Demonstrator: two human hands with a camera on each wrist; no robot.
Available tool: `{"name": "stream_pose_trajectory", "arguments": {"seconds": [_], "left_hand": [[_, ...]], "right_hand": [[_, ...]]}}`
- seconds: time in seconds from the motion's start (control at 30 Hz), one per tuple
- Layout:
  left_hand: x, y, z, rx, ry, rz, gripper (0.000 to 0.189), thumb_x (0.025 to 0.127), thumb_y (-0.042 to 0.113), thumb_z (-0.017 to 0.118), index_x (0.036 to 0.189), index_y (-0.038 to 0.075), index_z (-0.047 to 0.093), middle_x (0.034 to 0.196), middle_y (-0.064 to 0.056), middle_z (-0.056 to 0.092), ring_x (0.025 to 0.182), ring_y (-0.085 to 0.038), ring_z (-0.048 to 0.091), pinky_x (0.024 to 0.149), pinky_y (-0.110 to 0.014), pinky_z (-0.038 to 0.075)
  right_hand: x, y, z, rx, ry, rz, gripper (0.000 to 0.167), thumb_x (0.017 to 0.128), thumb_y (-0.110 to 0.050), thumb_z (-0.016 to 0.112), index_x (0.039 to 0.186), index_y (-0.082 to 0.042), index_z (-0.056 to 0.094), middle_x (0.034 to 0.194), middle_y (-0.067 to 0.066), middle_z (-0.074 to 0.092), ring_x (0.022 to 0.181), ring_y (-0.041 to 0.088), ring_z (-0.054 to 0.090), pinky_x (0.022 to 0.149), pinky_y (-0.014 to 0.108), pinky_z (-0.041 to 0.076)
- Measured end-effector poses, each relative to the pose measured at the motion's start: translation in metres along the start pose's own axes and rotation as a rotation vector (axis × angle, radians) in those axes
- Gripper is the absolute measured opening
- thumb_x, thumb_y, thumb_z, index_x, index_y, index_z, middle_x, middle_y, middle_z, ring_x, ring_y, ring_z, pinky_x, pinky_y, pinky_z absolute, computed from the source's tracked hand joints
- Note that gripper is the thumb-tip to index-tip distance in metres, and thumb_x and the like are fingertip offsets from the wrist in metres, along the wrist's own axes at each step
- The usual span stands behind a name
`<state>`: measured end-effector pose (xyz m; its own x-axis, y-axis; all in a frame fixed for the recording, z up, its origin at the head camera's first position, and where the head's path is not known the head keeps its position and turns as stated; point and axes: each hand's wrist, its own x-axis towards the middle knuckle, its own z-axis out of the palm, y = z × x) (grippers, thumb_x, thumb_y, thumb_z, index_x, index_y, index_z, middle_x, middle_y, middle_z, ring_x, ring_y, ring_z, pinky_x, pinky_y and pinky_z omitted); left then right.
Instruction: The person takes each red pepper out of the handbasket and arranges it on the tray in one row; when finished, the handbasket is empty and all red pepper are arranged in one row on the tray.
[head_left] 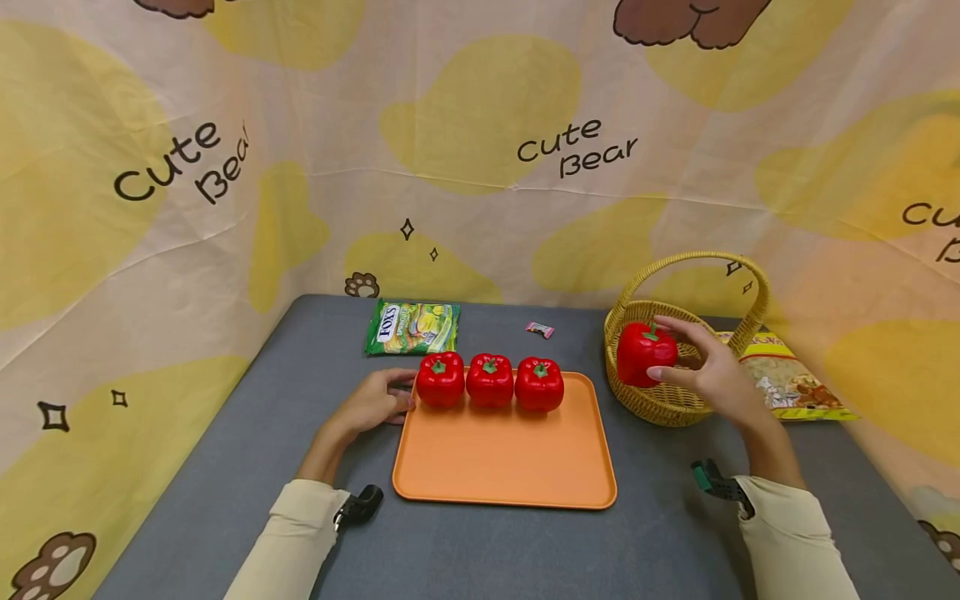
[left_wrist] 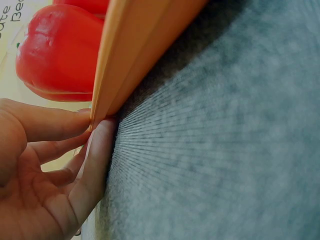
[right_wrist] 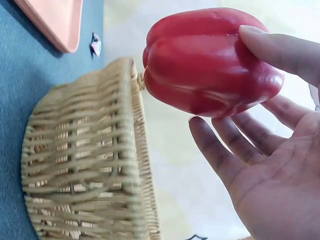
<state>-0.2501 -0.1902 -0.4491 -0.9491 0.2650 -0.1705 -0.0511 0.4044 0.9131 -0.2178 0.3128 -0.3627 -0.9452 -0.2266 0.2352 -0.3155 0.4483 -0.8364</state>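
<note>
My right hand holds a red bell pepper between thumb and fingers, above the wicker basket. In the right wrist view the pepper is clear of the basket's rim. At the orange tray, my left hand pinches the rim at the far left corner; the left wrist view shows fingers on either side of the tray's edge. A row of three red bell peppers, left, middle and right, stands along the tray's far side.
Behind the tray lies a green candy bag, with a small pink wrapped candy to its right. A yellow food packet lies right of the basket, partly hidden by it. Printed cloth hangs around the grey table.
</note>
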Motion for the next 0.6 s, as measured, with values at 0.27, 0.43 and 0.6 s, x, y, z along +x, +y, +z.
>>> {"name": "stream_pose_trajectory", "arguments": {"seconds": [0.27, 0.43, 0.6], "left_hand": [[0.0, 0.001, 0.0, 0.002, -0.002, 0.001, 0.052, 0.1, 0.002, 0.059, 0.15, -0.007, 0.051, 0.137, -0.027, 0.065, 0.109, -0.028, 0.073, 0.082, -0.04, 0.066], [-0.001, 0.002, 0.001, 0.005, 0.002, -0.006, 0.051, 0.1, 0.002, 0.06, 0.15, -0.006, 0.052, 0.136, -0.027, 0.066, 0.109, -0.029, 0.073, 0.082, -0.039, 0.066], [-0.001, 0.003, 0.001, 0.016, 0.006, -0.002, 0.051, 0.1, 0.002, 0.059, 0.15, -0.006, 0.052, 0.134, -0.026, 0.067, 0.108, -0.028, 0.073, 0.081, -0.039, 0.066]], "right_hand": [[0.002, 0.0, 0.018, -0.062, -0.008, -0.076, 0.071, 0.092, -0.005, 0.08, 0.155, -0.002, 0.049, 0.144, 0.013, 0.05, 0.123, 0.004, 0.051, 0.093, 0.009, 0.053], [0.004, 0.0, 0.026, -0.101, -0.009, -0.083, 0.07, 0.09, -0.007, 0.083, 0.153, -0.005, 0.053, 0.142, 0.013, 0.052, 0.124, 0.009, 0.051, 0.093, 0.008, 0.051], [0.005, -0.002, 0.034, -0.11, -0.028, -0.08, 0.068, 0.088, -0.008, 0.085, 0.15, -0.006, 0.056, 0.145, 0.016, 0.052, 0.126, 0.026, 0.051, 0.092, 0.011, 0.053]]}}
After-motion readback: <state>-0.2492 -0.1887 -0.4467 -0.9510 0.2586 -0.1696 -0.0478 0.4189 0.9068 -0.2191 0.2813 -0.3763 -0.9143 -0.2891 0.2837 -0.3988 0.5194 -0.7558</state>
